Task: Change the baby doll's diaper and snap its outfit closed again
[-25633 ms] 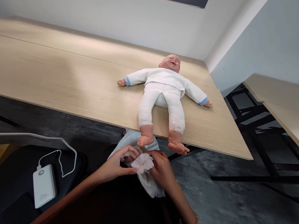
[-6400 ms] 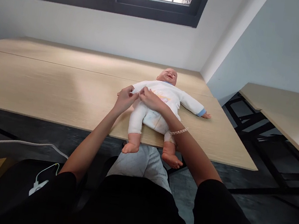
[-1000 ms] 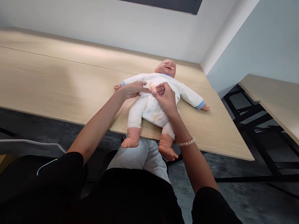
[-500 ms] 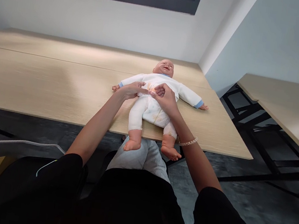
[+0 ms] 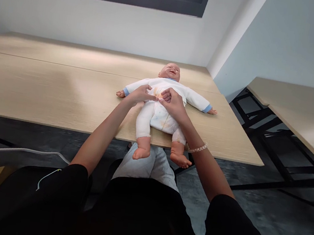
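1. White cloth dresses the smooth-headed, pinkish baby doll (image 5: 169,86) before you in the head view; it lies on its back on the pale wood-grain tabletop (image 5: 32,88), head towards the wall and moulded feet jutting past the near edge.
2. Its long-sleeved white shirt with blue cuffs (image 5: 196,99) spreads with the arms, out to both sides.
3. A white diaper with faint blue and orange marks (image 5: 162,119) sits between the doll's legs and reaches up to the waist, where an orange patch shows between your hands.
4. Your bare left hand (image 5: 141,95) lies at the doll's waist, thumb stretched across the front, fingers loosely bent and apart from it. Whether it nips any fabric, you cannot tell.
5. Your bare right hand (image 5: 174,103) meets it there, thumb and forefinger lowered to the waist close to your left thumb, the other fingers curled. Whether they pinch the diaper's edge is too small to tell.
6. A pale beaded bracelet (image 5: 197,149) circles your right forearm; pale grey trousers (image 5: 138,165) show below the tabletop.
7. On your left, a white cable (image 5: 24,150) runs above a black seat (image 5: 10,182); on your right stands a second pale wooden table (image 5: 301,104), well apart.
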Tool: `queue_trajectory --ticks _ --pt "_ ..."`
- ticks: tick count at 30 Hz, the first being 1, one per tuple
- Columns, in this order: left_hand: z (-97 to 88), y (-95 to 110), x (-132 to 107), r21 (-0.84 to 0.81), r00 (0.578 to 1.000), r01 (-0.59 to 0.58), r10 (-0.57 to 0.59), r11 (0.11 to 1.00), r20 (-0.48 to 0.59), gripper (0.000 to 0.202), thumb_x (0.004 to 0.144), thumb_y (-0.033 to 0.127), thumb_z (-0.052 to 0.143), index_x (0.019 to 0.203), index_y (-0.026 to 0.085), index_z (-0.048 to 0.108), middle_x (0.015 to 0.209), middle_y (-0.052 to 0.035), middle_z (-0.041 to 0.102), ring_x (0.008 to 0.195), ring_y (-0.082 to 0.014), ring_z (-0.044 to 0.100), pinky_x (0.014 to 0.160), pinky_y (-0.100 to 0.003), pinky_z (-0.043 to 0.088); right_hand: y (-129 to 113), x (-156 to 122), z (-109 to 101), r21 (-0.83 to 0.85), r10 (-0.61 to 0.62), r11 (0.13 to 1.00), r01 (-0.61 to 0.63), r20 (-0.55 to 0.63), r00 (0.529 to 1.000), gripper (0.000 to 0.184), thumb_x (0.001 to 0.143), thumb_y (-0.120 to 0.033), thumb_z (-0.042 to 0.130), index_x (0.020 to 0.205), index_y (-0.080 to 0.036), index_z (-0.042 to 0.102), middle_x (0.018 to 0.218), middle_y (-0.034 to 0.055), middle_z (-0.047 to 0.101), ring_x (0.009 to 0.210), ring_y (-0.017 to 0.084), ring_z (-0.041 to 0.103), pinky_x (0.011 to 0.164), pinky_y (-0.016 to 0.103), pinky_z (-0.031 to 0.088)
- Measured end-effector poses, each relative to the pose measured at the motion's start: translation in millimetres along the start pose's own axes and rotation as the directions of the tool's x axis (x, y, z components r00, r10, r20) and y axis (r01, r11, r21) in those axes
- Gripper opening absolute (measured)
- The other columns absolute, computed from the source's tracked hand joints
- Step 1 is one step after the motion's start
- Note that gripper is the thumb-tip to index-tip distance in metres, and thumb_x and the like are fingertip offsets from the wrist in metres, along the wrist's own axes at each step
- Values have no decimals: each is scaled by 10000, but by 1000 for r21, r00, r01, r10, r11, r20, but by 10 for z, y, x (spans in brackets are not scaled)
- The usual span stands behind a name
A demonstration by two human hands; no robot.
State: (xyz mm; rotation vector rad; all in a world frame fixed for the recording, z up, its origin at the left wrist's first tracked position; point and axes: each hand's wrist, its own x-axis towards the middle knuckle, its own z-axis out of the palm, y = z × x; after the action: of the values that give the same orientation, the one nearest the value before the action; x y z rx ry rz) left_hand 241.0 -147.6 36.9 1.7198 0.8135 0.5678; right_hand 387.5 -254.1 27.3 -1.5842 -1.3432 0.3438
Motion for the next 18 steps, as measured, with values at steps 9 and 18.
queue_trajectory --ticks 9,18 --pt "161 -34 -975 544 889 -271 423 794 -174 238 829 255 822 832 188 594 969 -33 617 1066 -242 553 1006 -415 457 -158 -779 -438 -319 -206 934 158 -125 970 196 807 -226 651 994 -189 605 1080 100 659 1038 274 587 959 424 465" --pt "452 -5 -1277 726 946 -176 319 665 -63 82 914 205 682 955 149 726 1219 -139 567 1171 -330 482 997 -476 473 -290 -1450 -366 -666 17 733 -139 -186 982 207 896 -326 716 990 -150 664 1094 154 655 1036 336 562 919 481 452"
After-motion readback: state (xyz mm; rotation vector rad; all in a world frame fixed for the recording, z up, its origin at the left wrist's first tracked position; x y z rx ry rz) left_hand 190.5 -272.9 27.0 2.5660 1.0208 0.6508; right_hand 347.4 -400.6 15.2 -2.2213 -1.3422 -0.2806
